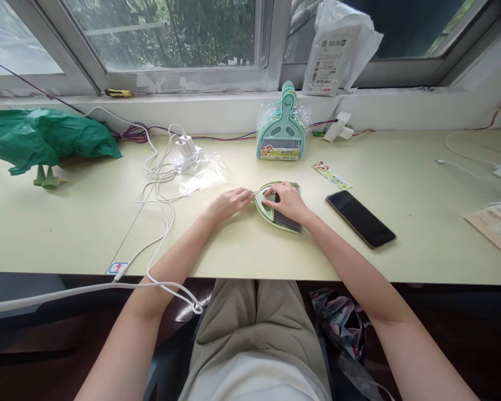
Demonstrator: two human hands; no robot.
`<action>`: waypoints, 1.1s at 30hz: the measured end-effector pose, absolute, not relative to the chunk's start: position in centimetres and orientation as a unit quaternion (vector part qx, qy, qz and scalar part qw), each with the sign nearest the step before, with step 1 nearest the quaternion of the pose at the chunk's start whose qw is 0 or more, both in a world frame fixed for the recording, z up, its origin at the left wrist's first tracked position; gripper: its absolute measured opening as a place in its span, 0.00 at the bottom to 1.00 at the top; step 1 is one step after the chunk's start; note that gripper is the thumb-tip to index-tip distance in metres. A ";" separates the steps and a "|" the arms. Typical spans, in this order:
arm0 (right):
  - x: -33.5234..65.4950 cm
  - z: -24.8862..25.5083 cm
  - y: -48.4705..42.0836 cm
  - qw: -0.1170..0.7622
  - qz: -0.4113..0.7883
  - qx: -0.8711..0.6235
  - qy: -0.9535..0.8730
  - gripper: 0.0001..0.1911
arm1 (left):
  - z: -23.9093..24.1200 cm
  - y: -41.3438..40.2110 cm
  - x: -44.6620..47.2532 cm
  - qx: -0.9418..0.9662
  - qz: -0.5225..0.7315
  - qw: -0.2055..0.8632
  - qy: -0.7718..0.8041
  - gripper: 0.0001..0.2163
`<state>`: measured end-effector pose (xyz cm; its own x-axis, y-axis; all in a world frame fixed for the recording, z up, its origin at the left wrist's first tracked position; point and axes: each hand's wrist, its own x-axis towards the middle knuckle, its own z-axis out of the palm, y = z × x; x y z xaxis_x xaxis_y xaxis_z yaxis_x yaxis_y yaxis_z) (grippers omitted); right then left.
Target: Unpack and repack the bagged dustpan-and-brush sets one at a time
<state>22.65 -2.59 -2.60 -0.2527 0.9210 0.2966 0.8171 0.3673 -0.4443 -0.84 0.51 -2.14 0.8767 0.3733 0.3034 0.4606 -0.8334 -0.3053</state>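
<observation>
A small pale green dustpan with a dark-bristled brush lies flat on the yellowish table in front of me. My left hand pinches the handle end of the set at its left. My right hand rests on top of the pan, fingers curled and pressing on it. Behind it, a stack of teal dustpan sets in a clear wrapper leans against the window sill.
A black phone lies right of my hands, a paper label behind it. White cables and a charger with clear plastic lie left. A green bag sits far left, a white parcel on the sill.
</observation>
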 end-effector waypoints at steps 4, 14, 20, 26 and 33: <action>22.7 -2.6 -2.5 0.260 0.103 -0.554 -0.784 0.08 | -2.1 0.4 -0.7 -0.947 -0.107 0.199 -0.228 0.18; 22.8 -2.6 -2.4 0.262 0.098 -0.559 -0.781 0.09 | -2.0 0.2 -0.4 -0.949 -0.122 0.143 -0.252 0.17; 22.8 -2.6 -2.4 0.259 0.107 -0.559 -0.780 0.09 | -2.1 0.1 -0.3 -0.946 -0.103 0.177 -0.252 0.16; 22.8 -2.6 -2.4 0.256 0.109 -0.561 -0.780 0.09 | -2.1 0.1 -0.3 -0.946 -0.106 0.174 -0.253 0.16; 22.8 -2.5 -2.5 0.255 0.115 -0.561 -0.779 0.09 | -2.1 0.1 -0.3 -0.944 -0.080 0.202 -0.248 0.17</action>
<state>22.77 -2.46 -2.48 -0.2396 0.9328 0.2692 0.8158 0.3438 -0.4651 -0.29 0.11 -2.08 0.8638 0.4364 0.2518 0.5012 -0.7950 -0.3416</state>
